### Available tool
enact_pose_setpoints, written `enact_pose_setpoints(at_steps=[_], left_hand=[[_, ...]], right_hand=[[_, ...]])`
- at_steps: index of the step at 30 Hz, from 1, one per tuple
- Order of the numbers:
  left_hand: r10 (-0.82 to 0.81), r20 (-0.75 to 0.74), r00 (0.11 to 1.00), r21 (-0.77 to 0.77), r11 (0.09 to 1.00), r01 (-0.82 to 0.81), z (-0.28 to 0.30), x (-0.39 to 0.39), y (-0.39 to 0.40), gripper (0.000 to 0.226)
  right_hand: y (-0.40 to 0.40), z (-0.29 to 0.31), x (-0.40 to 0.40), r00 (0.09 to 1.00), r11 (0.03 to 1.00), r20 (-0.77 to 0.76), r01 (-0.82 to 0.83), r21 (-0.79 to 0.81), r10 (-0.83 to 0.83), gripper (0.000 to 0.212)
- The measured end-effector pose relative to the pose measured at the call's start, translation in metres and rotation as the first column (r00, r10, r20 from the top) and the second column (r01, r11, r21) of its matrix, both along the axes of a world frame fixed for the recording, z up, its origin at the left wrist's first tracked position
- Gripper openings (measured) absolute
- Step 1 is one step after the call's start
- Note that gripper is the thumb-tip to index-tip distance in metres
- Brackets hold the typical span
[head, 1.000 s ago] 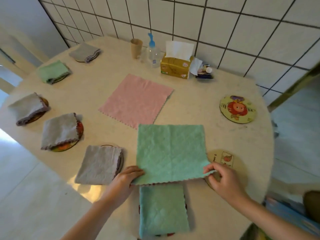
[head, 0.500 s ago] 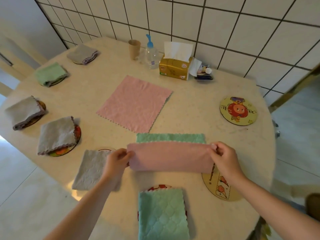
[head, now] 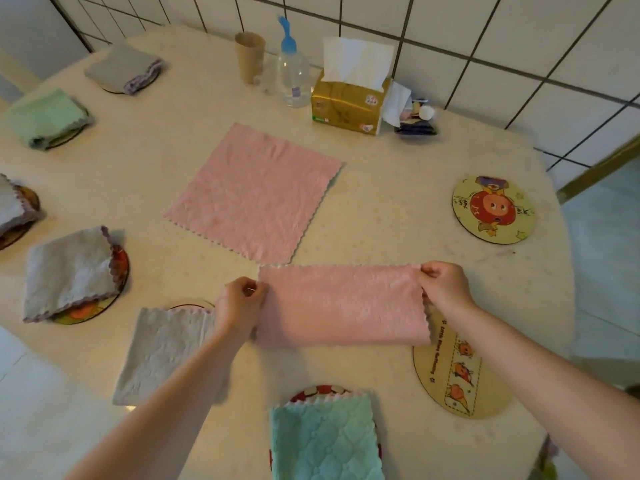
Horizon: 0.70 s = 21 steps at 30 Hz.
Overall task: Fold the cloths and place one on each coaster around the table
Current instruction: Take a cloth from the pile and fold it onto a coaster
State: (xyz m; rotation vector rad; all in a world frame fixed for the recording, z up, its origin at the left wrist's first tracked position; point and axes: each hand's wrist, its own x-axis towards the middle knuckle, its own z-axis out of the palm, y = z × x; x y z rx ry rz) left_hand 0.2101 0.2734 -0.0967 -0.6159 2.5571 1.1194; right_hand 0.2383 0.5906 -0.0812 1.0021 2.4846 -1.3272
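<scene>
Folded once now: cloth (head: 343, 304), pink face outward, lying as a long strip across the near middle of the worktop (head: 398, 216). A second ago spread flat and green side up, near edge pinched at both corners; half a second ago that edge carried halfway over with a green band showing beyond; now laid on the far edge, green band gone. First fold finished by the look of it, with a second fold probably to come before placing.

Left hand (head: 240, 303) pinching the strip's far-left corner, fingers curled round the edge. Right hand (head: 445, 285) pinching the far-right corner likewise, thumb and forefinger closed on the cloth.

Just beyond, touching or nearly touching the strip's far edge, a second pink cloth (head: 252, 194) spread flat and unfolded. Two coasters bare: the near-right coaster (head: 457, 375), just beside the strip's right end, and the far-right coaster (head: 493, 209), well apart. Probably the two cloths for those two.

Near edge: a folded green cloth (head: 325, 441) on a coaster, only a red rim showing, its lower part cut off by the frame. Left side: folded grey and green cloths on coasters, the farthest-left grey one cut by the frame edge. Grey cloth (head: 166, 351) partly hidden behind the left forearm. Strip's lower layer hidden, so edge alignment hard to judge. Small items right of the tissue box (head: 349, 105) too blurred to name.
</scene>
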Motion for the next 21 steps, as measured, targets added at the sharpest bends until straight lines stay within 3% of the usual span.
enact_pose_setpoints(at_steps=[6, 8, 10, 12, 14, 17, 19, 21], left_hand=[[-0.051, -0.026, 0.998, -0.063, 0.997, 0.050, 0.002, -0.002, 0.002, 0.022], [-0.041, -0.038, 0.998, -0.086, 0.996, 0.037, 0.007, 0.001, 0.005, 0.020], [-0.094, -0.127, 0.987, -0.260, 0.964, 0.058, 0.013, 0.013, 0.010, 0.026], [-0.323, -0.287, 0.902, -0.450, 0.877, 0.171, 0.018, 0.037, 0.020, 0.038], [-0.577, -0.339, 0.743, -0.422, 0.799, 0.428, 0.021, 0.068, 0.037, 0.044], [-0.810, -0.215, 0.546, -0.362, 0.585, 0.726, 0.004, 0.107, 0.053, 0.053], [-0.853, -0.083, 0.516, -0.400, 0.502, 0.767, -0.008, 0.118, 0.054, 0.057], [-0.845, -0.002, 0.535, -0.383, 0.495, 0.780, -0.010, 0.121, 0.050, 0.060]], right_hand=[[-0.001, 0.002, -0.004, 1.000, 0.999, 0.017, 0.003, 0.036, -0.003, 0.015], [0.001, 0.003, -0.005, 0.999, 0.999, 0.025, -0.026, 0.025, 0.026, 0.007], [0.002, 0.006, -0.002, 0.997, 0.997, 0.019, -0.071, 0.014, 0.070, 0.012], [0.002, 0.014, 0.011, 0.982, 0.966, -0.037, -0.175, 0.189, 0.185, 0.024], [-0.004, 0.022, 0.035, 0.894, 0.830, -0.123, -0.339, 0.443, 0.431, 0.027], [-0.019, 0.013, 0.078, 0.604, 0.532, -0.075, -0.629, 0.568, 0.794, 0.038], [-0.023, -0.005, 0.099, 0.429, 0.327, 0.028, -0.728, 0.603, 0.903, 0.059], [-0.020, -0.012, 0.106, 0.367, 0.225, 0.118, -0.761, 0.608, 0.923, 0.076]])
